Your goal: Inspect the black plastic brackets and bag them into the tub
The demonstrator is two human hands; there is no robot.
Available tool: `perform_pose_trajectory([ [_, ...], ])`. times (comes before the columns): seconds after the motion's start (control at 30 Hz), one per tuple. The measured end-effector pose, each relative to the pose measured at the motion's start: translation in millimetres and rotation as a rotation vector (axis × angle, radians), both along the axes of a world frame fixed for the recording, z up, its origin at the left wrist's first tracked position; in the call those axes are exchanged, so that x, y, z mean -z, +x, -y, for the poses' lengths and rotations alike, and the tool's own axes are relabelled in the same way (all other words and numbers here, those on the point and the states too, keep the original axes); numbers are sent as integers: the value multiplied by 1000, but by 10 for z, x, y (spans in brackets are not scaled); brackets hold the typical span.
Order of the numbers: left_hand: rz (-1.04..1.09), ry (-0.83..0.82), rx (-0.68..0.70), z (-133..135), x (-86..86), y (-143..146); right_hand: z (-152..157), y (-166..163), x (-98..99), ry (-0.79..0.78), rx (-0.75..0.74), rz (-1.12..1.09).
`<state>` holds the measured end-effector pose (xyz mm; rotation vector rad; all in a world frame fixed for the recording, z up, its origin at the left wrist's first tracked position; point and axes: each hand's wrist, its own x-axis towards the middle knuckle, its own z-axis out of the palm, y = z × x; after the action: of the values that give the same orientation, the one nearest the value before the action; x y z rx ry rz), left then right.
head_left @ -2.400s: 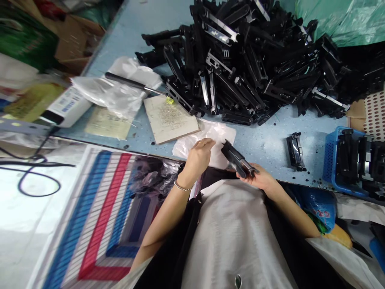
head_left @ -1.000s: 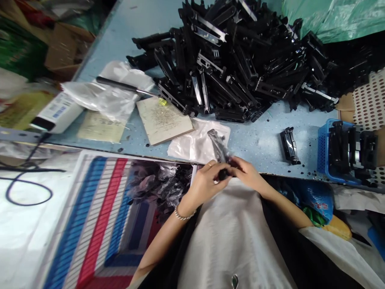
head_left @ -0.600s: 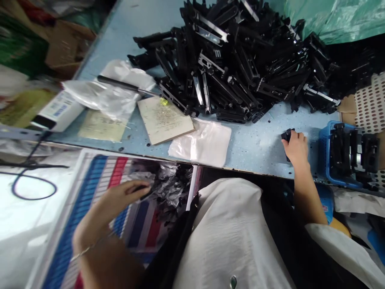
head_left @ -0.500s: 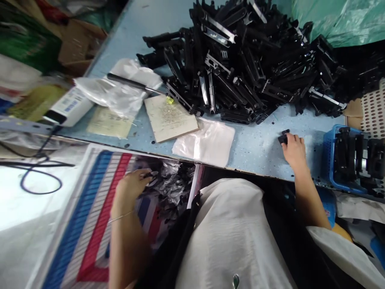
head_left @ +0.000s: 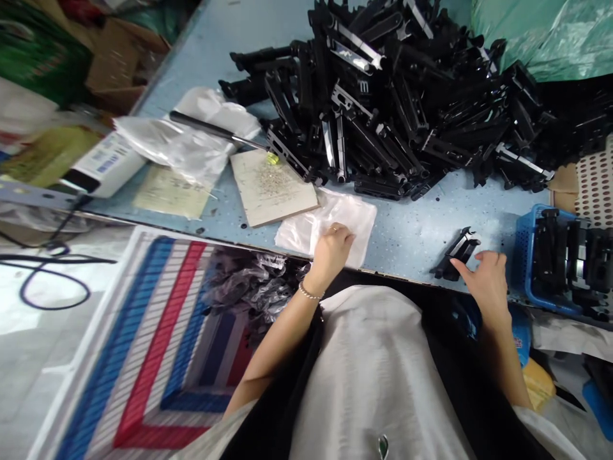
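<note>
My left hand [head_left: 332, 249] is over a flat clear plastic bag [head_left: 361, 223] at the table's front edge, its fingers pinched together on the plastic. To the right, a black hinge-like part with a shiny metal strip [head_left: 454, 252] lies at a slant on the blue table. The thumb of my right hand [head_left: 488, 278] touches its near side, while the other fingers are curled and apart from the thumb at the part's right end. Beyond both hands is a large heap of similar black parts [head_left: 383, 102].
A blue basket [head_left: 524, 255] of black parts stands at the right. Left of the bag lie a worn board [head_left: 258, 198], a screwdriver [head_left: 205, 128] and crumpled plastic [head_left: 191, 160]. Below the table edge, a striped woven bag [head_left: 143, 383] holds black parts in plastic.
My left hand has moved from the striped bag up and right onto the clear plastic bag. My right hand has shifted toward the table edge, and the black part now shows lengthwise.
</note>
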<state>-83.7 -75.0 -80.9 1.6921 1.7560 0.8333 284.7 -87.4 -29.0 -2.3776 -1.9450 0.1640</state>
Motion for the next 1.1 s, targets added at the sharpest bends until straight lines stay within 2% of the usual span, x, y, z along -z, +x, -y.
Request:
perform_pose_trajectory([
  [0.07, 167, -18, -2, -17, 25, -127, 68, 50, -30, -202, 130, -55],
  [0.13, 309, -97, -59, -13, 18, -202, 88, 31, -75, -324, 149, -156],
  [0.2, 418, -193, -131, 1, -1, -198, 68, -90, -135, -318, 105, -371],
  [0.27, 467, -222, -168, 13, -17, -145, 32, -317, -191, -294, 44, -714],
  [0.33, 456, -198, -155, 18, -24, -89, -1, -623, -202, -378, -30, -1080],
  [0.4, 408, -181, -125, 17, -26, -63, -21, -953, -135, -543, -97, -1331],
  [0.47, 336, -162, -119, 15, -32, -86, -27, -1239, 3, -736, -125, -1488],
  [0.53, 250, -97, -139, 27, -57, -157, -18, -1423, 164, -861, -122, -1564],
  [0.6, 142, 26, -130, 56, -99, -256, 0, -1482, 290, -934, -46, -1629],
  [0.67, 17, 149, -62, 86, -136, -349, 19, -1446, 353, -962, 93, -1699],
  [0.77, -132, 197, 37, 90, -128, -410, 19, -1369, 351, -1002, 286, -1838],
  [0.83, -147, 165, 37, 63, -78, -398, -12, -1381, 337, -1060, 366, -1909],
  [1.0, -29, 155, -18, 59, 8, -321, -119, -1569, 395, -1382, 586, -2029],
  [1.1, -43, 238, -33, 115, 1, -293, -143, -1626, 425, -1353, 617, -2124],
])
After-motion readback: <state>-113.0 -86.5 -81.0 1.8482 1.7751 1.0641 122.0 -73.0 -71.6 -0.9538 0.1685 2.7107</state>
